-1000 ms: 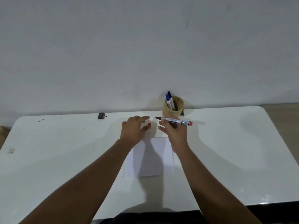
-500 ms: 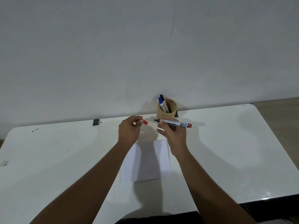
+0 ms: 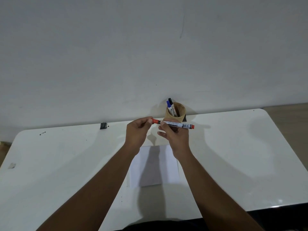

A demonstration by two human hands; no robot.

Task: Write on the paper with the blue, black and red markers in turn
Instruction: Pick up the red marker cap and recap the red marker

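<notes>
My right hand [image 3: 175, 136] grips the red marker [image 3: 179, 125], held level above the table with its red end pointing right. My left hand [image 3: 137, 130] pinches the red cap [image 3: 155, 121], which sits against the marker's tip end at the left. The white paper [image 3: 155, 167] lies flat on the table beneath and just near of both hands, partly shadowed; I can see no writing on it. The blue marker [image 3: 169, 105] and the black marker [image 3: 171, 104] stand capped in a tan cup [image 3: 179, 112] at the table's far edge, right behind my hands.
The white table [image 3: 66, 164] runs to a plain wall at the back. A small black clip [image 3: 103, 125] lies at the far edge on the left, with a few dark specks near it. Bare floor shows past the table's right corner.
My left hand picked the red cap up off the table and brought it right to the marker's tip. My right hand kept the marker level. The view shifted slightly.
</notes>
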